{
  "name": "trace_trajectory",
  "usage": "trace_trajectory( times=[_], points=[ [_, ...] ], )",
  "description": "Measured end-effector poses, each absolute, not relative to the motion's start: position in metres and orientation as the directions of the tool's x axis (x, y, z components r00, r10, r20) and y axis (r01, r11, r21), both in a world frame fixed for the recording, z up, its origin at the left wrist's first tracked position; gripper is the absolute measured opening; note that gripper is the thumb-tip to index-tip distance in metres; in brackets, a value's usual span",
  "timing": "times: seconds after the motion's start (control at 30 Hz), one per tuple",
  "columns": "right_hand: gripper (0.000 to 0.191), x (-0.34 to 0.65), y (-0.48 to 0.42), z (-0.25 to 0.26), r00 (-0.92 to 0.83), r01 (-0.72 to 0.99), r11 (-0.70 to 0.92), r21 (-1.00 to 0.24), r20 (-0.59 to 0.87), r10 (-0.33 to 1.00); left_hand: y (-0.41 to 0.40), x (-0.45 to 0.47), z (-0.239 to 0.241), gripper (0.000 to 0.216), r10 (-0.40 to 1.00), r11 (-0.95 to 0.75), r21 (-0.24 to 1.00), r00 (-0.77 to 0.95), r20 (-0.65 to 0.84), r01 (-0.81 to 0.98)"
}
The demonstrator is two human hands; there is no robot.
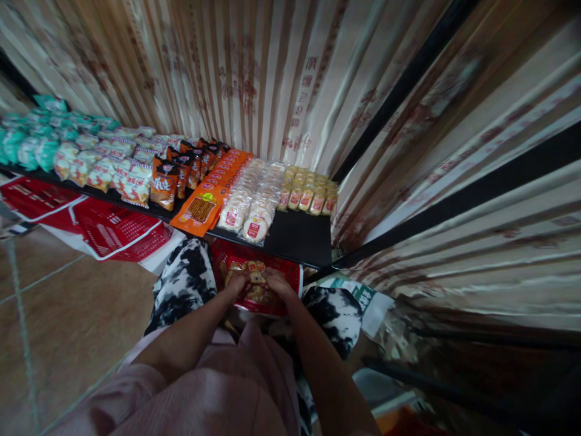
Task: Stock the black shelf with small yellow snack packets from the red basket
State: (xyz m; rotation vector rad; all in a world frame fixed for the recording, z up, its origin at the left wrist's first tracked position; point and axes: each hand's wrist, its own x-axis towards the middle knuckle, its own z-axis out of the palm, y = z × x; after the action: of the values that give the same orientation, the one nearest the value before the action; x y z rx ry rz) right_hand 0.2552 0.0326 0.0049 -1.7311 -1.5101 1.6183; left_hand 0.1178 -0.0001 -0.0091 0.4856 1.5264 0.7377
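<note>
Both of my hands reach down into a red plastic basket [290, 275] that rests between my knees, below the shelf's front edge. My left hand [236, 283] and my right hand [276, 282] lie close together on small yellow snack packets [255, 274] inside the basket. Their fingers are curled down among the packets; what they grip is too dark and small to make out. My legs wear black-and-white patterned trousers [188, 284], and a pink top fills the bottom of the view.
A black shelf [299, 239] holds rows of snack packs: green and white bags at left, orange packs, round rice crackers [252, 209], small yellow packets [308, 194]. Red baskets [115, 233] sit under its left end. Striped curtain behind and right; tiled floor left.
</note>
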Motion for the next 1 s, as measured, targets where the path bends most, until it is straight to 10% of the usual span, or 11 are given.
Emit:
trace_trajectory(
  times=[1.0],
  points=[
    [0.025, 0.250, 0.010, 0.044, -0.265, 0.384, -0.409, -0.828, -0.523, 0.810, -0.005, 0.104, 0.018, 0.004, 0.747, 0.591, 0.780, -0.226, -0.625, -0.203]
  ],
)
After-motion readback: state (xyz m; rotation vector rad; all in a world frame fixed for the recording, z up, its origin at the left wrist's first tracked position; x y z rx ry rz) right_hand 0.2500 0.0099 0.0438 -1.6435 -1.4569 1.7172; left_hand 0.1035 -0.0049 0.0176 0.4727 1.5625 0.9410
